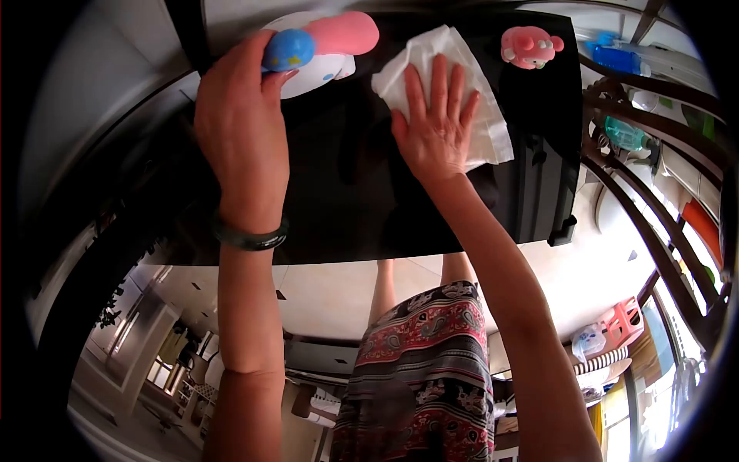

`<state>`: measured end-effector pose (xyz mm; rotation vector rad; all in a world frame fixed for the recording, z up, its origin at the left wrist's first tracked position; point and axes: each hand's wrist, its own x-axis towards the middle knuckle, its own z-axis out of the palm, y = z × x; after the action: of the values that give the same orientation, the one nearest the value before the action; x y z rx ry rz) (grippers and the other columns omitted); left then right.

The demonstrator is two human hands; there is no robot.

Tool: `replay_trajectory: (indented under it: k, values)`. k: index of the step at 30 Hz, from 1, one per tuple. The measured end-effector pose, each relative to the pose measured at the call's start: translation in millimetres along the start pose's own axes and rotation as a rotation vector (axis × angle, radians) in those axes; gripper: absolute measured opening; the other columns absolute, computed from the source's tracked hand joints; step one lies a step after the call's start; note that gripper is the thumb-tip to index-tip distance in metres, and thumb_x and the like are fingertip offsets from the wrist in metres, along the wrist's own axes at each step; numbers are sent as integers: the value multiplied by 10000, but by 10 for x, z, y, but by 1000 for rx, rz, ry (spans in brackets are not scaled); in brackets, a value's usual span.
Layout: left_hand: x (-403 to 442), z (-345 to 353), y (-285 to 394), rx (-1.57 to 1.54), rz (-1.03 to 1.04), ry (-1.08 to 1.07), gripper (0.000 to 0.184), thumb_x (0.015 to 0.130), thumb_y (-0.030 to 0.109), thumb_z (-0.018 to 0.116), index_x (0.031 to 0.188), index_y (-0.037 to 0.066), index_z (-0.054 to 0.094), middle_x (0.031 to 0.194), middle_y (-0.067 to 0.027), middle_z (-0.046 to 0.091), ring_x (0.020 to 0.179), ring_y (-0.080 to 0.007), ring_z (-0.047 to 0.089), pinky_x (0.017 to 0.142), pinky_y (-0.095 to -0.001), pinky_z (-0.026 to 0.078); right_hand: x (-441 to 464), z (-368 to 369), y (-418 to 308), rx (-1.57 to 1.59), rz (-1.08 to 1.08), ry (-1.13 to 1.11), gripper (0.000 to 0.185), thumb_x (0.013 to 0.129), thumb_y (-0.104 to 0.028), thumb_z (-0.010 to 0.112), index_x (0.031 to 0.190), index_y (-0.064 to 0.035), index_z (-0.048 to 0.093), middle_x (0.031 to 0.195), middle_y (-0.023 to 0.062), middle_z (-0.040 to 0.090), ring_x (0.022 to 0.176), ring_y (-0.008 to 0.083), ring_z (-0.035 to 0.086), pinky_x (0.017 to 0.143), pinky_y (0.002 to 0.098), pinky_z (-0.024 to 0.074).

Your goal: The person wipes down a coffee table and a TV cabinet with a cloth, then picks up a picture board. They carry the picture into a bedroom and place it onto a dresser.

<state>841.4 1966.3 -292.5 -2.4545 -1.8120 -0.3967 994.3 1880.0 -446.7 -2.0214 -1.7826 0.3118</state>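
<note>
My left hand (245,127) is closed on the blue, yellow-spotted rounded part of a white, pink and blue figurine (340,35). The figurine is by the back edge of a glossy black tabletop (331,200), and my fingers hide part of it. Spread flat, my right hand (439,123) presses on a white cloth (485,127) lying on the black surface. To the right of the cloth sits a small pink pig-like figurine (530,48), apart from both hands.
Dark curved rails (654,127) run along the right side, with a blue bottle (616,58) and a green bottle (625,133) behind them. A pink basket (622,319) is at lower right. Pale floor tiles (323,296) show below the tabletop's front edge.
</note>
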Motion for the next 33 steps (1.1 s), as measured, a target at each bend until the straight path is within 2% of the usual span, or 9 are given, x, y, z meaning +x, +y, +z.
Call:
replay_trajectory:
  k: [5,9,13,19,22,24,27,29,33]
  values:
    - [5,-17,26,-74,-53,102,316,848,175,715,1147,108,640,1011,-124,686,899,-290,666,782,-352,514,251,287,-313,-36,-84,-42,622,858,-406,595,1394,-126,445,1528,174,276,1433,387,195,1118,604,171]
    - [12,-183,37,-120,-64,152,326,831,155,743,1137,78,659,980,-106,699,859,-193,668,785,-309,514,512,560,-805,-168,-330,-158,589,896,-469,520,1391,-153,469,1445,85,422,1392,297,297,1144,535,149]
    - [34,-250,-79,-234,-6,184,309,865,176,729,1134,38,666,976,-56,701,859,-120,641,792,-264,512,697,1032,-1243,-62,-575,-134,570,889,-453,517,1394,-192,474,1472,20,404,1401,224,299,1156,483,134]
    - [40,-361,-144,-224,54,192,310,861,145,729,1145,36,667,984,-59,694,874,-126,637,812,-267,502,664,1020,-1295,-22,-890,-158,502,889,-405,525,1371,-268,510,1539,-25,318,1446,181,221,1171,443,100]
    - [16,-386,-113,-257,66,186,296,855,126,727,1133,39,670,981,-61,695,871,-138,641,813,-271,501,496,761,-1228,54,-1019,-517,457,912,-397,530,1340,-240,547,1493,-19,399,1440,190,232,1177,458,96]
    - [-3,-409,-88,-184,71,166,305,849,137,733,1136,54,670,978,-58,698,870,-142,648,817,-274,505,66,1031,-1117,272,-1090,-394,438,907,-405,535,1295,-205,581,1500,-6,395,1437,191,247,1182,468,104]
    - [3,-404,-47,-242,20,168,312,849,158,735,1143,71,673,975,-57,702,874,-144,655,817,-276,508,-633,976,-1020,618,-991,-481,350,772,-300,667,1091,-161,705,1404,75,511,1402,228,339,1182,463,204]
    - [-3,-408,-12,-226,12,172,312,846,164,738,1140,79,675,972,-56,703,874,-145,658,817,-275,509,-1181,850,-944,671,-956,-519,240,811,-324,610,939,-158,727,1335,61,567,1366,224,389,1172,436,240]
    - [-51,-409,49,-152,-8,179,319,832,186,751,1132,104,683,967,-46,704,872,-144,661,814,-275,510,-1901,467,-824,892,-606,-980,260,872,-291,528,1016,-187,719,1273,56,599,1272,257,483,1121,423,326]
